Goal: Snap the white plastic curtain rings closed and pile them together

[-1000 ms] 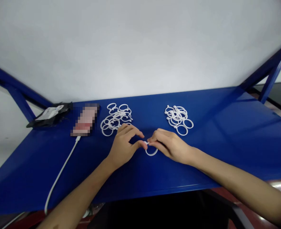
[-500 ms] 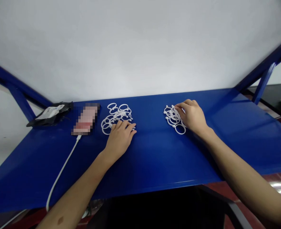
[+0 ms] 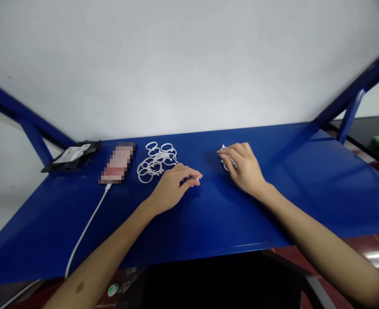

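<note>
My left hand [image 3: 176,183] rests on the blue table [image 3: 305,180], just right of a pile of white plastic rings [image 3: 155,161]. Its fingers are curled in a pinch, and a small white piece, apparently a ring [image 3: 197,178], shows at the fingertips. Farther right, my right hand [image 3: 245,169] lies over a second pile of white rings [image 3: 224,162] and hides most of it. Those fingers are bent and pressed together on the rings.
A phone [image 3: 117,163] lies left of the left pile, with a white cable [image 3: 86,227] running off the front edge. A black packet [image 3: 70,155] sits at the far left corner. Blue frame struts rise at both sides. A white wall stands behind the table.
One second ago both hands held a single ring together at the centre. The right hand then went to the right pile and the left to the left pile. The left hand has now slid right.
</note>
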Motion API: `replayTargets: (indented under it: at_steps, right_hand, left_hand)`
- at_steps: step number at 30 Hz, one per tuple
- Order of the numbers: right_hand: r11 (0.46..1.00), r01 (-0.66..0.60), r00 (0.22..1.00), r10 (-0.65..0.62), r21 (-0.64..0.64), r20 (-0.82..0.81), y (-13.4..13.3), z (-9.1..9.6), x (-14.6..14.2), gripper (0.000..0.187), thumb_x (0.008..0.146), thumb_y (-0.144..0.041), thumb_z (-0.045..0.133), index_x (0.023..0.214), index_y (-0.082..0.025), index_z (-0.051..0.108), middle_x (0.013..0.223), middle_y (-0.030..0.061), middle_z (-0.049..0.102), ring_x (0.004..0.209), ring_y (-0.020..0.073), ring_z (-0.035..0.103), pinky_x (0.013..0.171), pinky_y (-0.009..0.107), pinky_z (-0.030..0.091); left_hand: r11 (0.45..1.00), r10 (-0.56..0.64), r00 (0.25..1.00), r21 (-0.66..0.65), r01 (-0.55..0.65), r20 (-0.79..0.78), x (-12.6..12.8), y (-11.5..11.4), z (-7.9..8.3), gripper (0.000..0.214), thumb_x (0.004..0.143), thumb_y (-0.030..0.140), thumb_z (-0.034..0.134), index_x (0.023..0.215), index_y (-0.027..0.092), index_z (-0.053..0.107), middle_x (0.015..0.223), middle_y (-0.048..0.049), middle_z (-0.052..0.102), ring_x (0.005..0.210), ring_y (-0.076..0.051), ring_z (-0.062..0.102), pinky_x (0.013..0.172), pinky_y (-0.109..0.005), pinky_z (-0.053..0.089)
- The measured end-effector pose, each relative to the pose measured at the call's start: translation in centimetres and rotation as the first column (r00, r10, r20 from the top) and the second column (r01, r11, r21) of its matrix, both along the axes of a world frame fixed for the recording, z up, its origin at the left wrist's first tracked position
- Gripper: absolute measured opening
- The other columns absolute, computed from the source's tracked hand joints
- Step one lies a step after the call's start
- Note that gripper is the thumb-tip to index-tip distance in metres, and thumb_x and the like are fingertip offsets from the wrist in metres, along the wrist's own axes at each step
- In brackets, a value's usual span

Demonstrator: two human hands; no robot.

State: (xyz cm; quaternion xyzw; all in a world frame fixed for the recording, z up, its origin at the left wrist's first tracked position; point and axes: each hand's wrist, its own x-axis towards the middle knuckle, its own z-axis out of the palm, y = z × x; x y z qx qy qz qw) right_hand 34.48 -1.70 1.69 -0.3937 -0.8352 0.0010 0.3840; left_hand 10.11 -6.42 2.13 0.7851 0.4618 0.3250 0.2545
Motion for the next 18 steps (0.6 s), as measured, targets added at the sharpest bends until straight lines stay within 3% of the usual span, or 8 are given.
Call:
replayTargets:
  at_steps: [3, 7, 12, 18]
  right_hand:
    - [0.957, -0.211, 0.975, 0.193, -0.198, -0.106, -1.7, -0.3, -1.5, 0.023, 0.101, -0.03, 0.051, 0.119, -0.021, 0.062, 0.11, 0.0091, 0.07, 0.102, 0.0243, 0.064, 0.091, 0.045, 0.051]
    - [0.858, -0.332, 0.927, 0.22, -0.391, -0.304, -2.8, -1.1, -2.7, 0.022, 0.1, -0.03, 0.054, 0.12, -0.021, 0.056, 0.099, 0.0056, 0.073, 0.09, 0.0185, 0.07, 0.081, 0.035, 0.056]
    - [0.817, -0.346, 0.92, 0.2, -0.462, -0.336, -3.3, -1.3, -3.1, 0.012, 0.099, -0.03, 0.055, 0.104, -0.02, 0.059, 0.082, 0.0007, 0.068, 0.071, 0.0135, 0.065, 0.064, 0.025, 0.051]
    - [0.804, -0.405, 0.901, 0.27, -0.436, -0.339, -3.6, -1.0, -3.1, 0.016, 0.1, -0.029, 0.055, 0.09, -0.019, 0.062, 0.084, 0.0017, 0.07, 0.071, 0.0123, 0.064, 0.064, 0.024, 0.048]
  left_hand:
    - [0.988, 0.022, 0.973, -0.152, 0.013, 0.228, 0.5, 0.7, 0.1, 0.019, 0.093, 0.038, 0.062, 0.102, 0.025, 0.073, 0.093, -0.002, 0.075, 0.082, -0.016, 0.068, 0.078, -0.032, 0.053]
    - [0.961, 0.049, 0.893, -0.264, 0.08, 0.448, 0.4, 1.1, -1.6, 0.027, 0.09, 0.048, 0.066, 0.099, 0.024, 0.073, 0.098, -0.0039, 0.075, 0.086, -0.017, 0.069, 0.076, -0.029, 0.054]
    - [0.954, 0.067, 0.875, -0.287, 0.085, 0.48, 0.5, 0.6, -2.7, 0.028, 0.088, 0.049, 0.068, 0.094, 0.023, 0.073, 0.089, -0.0021, 0.073, 0.076, -0.013, 0.065, 0.069, -0.026, 0.051]
    - [0.966, 0.114, 0.894, -0.26, 0.003, 0.432, 0.6, 0.4, -2.4, 0.028, 0.084, 0.05, 0.072, 0.094, 0.024, 0.072, 0.081, 0.0007, 0.068, 0.072, -0.013, 0.061, 0.067, -0.025, 0.048]
